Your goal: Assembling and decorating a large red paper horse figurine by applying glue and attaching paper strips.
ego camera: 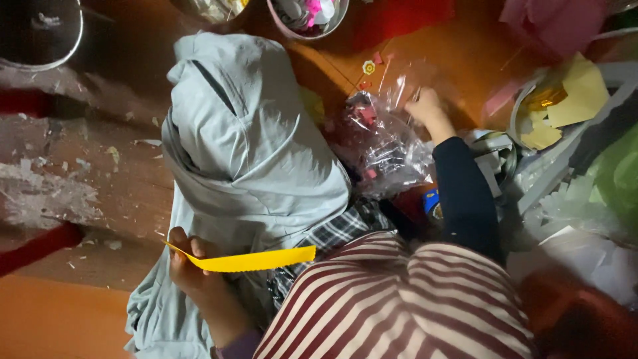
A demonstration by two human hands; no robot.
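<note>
Right hand's fingers [420, 100] behind clear bag [382, 143]

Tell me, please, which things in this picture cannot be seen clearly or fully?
Head view:
- Left hand: its wrist is cut off by the bottom edge; it holds a yellow paper strip.
- Right hand: the fingertips are hidden in the clear plastic bag; what they grip cannot be told.
- Bag contents: small pink pieces, blurred by glare.
- Bowl: cut off by the top edge.

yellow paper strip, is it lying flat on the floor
No, the left hand holds the yellow paper strip up by one end, over grey cloth.
</note>
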